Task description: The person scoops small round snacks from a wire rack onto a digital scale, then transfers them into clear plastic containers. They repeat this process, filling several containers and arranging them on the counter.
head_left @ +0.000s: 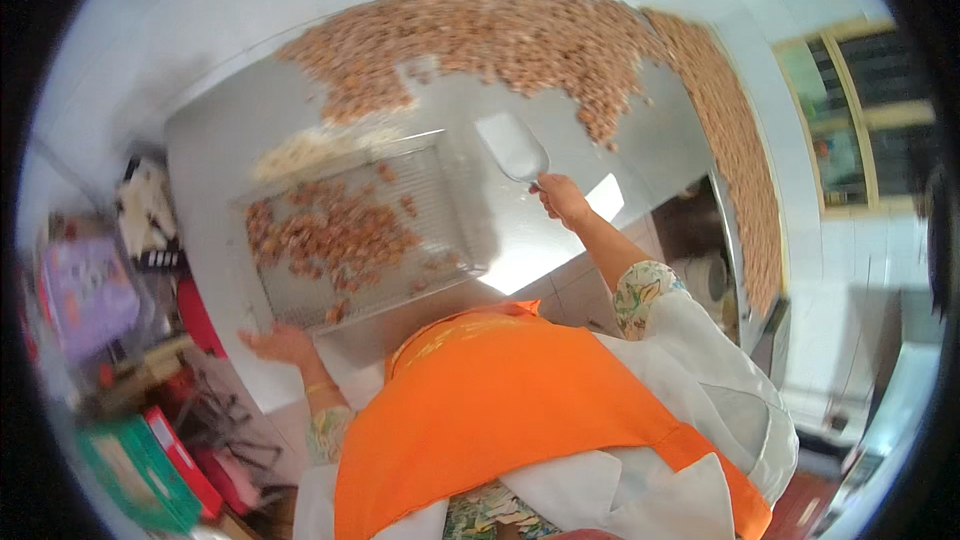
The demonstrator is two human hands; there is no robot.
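My right hand (563, 200) grips the handle of a metal scoop (512, 147), whose pan lies over the steel table (225, 125) and looks bare. Left of it rests a wire-mesh tray (443, 185) with reddish-brown nut-like pieces (335, 230) spread over its middle and left. At the tray's near left corner is my left hand (280, 343), slightly blurred, its fingers stretched out and holding nothing. Whether it touches the tray rim I cannot tell.
A broad heap of brown nut-like pieces (480, 35) runs along the table's back edge, and more (735, 120) line the right side. Pale bits (325, 152) lie behind the tray. A purple package (90, 290) and a green box (140, 470) stand at the left.
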